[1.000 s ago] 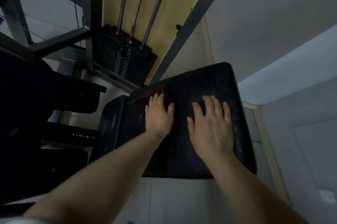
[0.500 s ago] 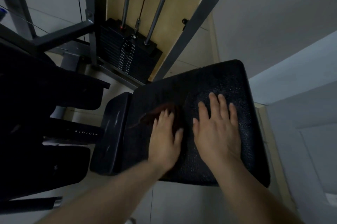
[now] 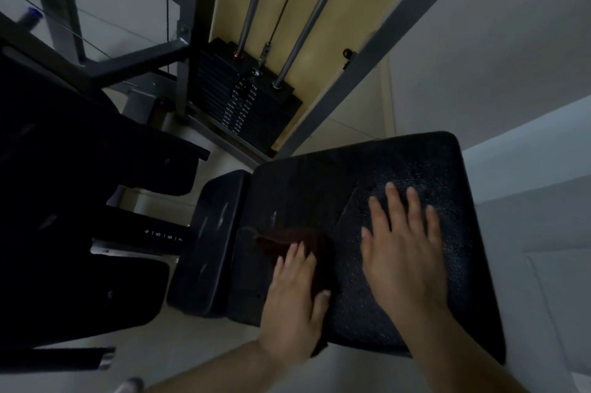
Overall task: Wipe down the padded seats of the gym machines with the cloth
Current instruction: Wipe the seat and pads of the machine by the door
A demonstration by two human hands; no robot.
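A black textured padded seat [image 3: 399, 165] fills the middle right of the head view. A dark reddish-brown cloth [image 3: 287, 240] lies on its left near part. My left hand [image 3: 294, 303] presses flat on the cloth with straight fingers, close to the seat's near edge. My right hand [image 3: 404, 252] rests flat on the bare pad to the right, fingers spread. Most of the cloth is hidden under my left hand.
A smaller black pad [image 3: 211, 245] adjoins the seat on the left. Behind stands a black weight stack [image 3: 249, 101] with two chrome guide rods and a grey steel frame [image 3: 185, 24]. Dark machine parts [image 3: 80, 184] crowd the left. A pale wall [image 3: 511, 40] runs on the right.
My left hand has dragged the cloth from the far left part of the seat toward the near edge. My right hand has stayed flat on the pad.
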